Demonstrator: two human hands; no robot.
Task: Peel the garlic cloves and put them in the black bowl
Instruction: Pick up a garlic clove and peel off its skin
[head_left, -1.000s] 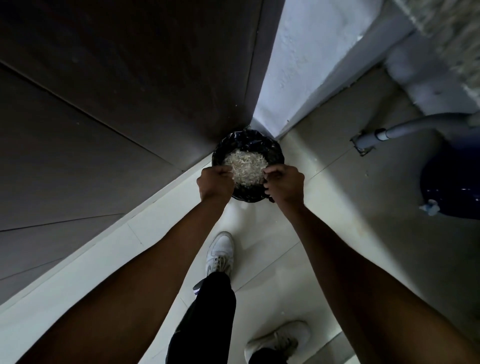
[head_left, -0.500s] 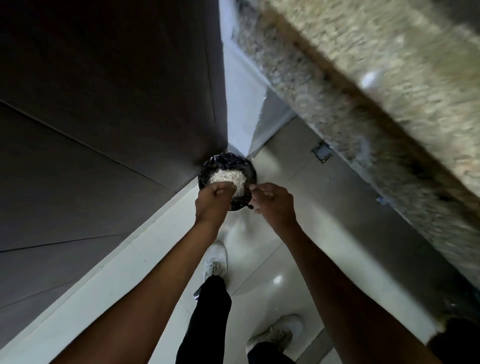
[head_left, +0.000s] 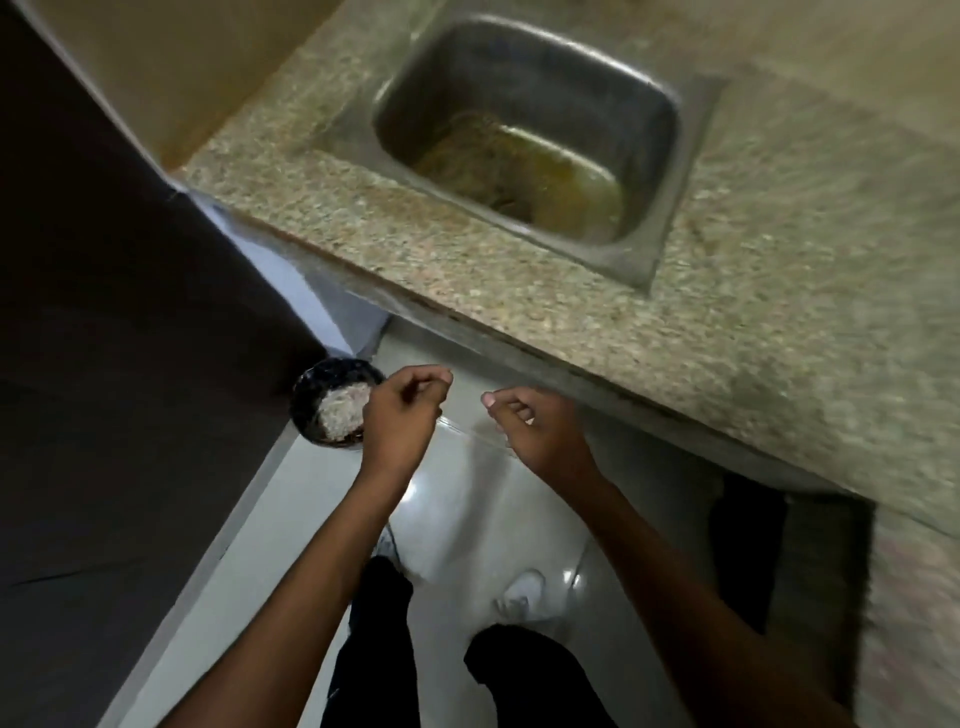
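Observation:
A small round black container (head_left: 311, 387) lined with dark plastic stands on the floor in the corner, holding a heap of pale papery garlic skins (head_left: 340, 413). My left hand (head_left: 402, 415) hovers just right of it, partly covering its rim, fingers loosely curled with nothing seen in them. My right hand (head_left: 535, 431) hangs further right over the floor tiles, also loosely curled and holding nothing. No garlic cloves are in view.
A speckled granite counter (head_left: 467, 270) with a steel sink (head_left: 524, 140) holding murky water runs across the top right. A dark cabinet wall (head_left: 130, 338) fills the left. Below are my dark trousers and white shoes (head_left: 519, 597) on glossy floor tiles.
Both hands were at the rim of the black container over the skins; they have come away to the right. The view has swung up onto the counter and sink.

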